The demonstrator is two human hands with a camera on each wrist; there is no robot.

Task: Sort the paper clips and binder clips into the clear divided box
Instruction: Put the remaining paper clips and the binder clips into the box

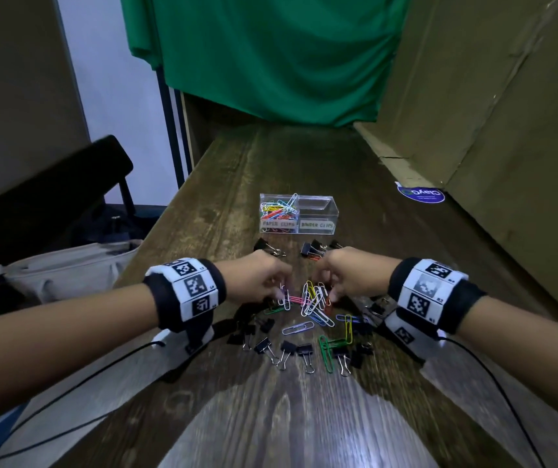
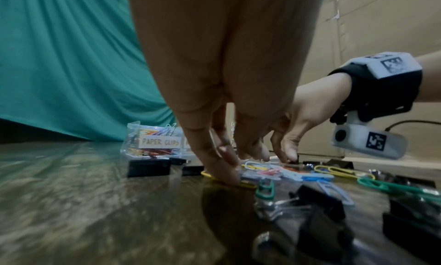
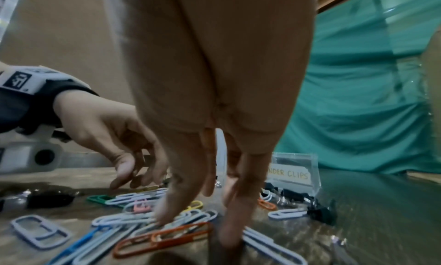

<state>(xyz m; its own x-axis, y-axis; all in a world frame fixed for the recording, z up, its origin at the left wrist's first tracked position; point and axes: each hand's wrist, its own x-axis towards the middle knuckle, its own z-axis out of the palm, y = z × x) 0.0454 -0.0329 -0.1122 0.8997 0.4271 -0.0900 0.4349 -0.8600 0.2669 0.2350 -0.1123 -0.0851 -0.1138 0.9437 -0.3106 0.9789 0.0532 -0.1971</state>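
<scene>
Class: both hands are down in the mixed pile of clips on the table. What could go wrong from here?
1. Paper clips overlap, so lifting one may drag others along.
2. Black binder clips lie among them; one could land in the PAPER CLIPS compartment.
3. The left hand and right hand work close together and may collide.
</scene>
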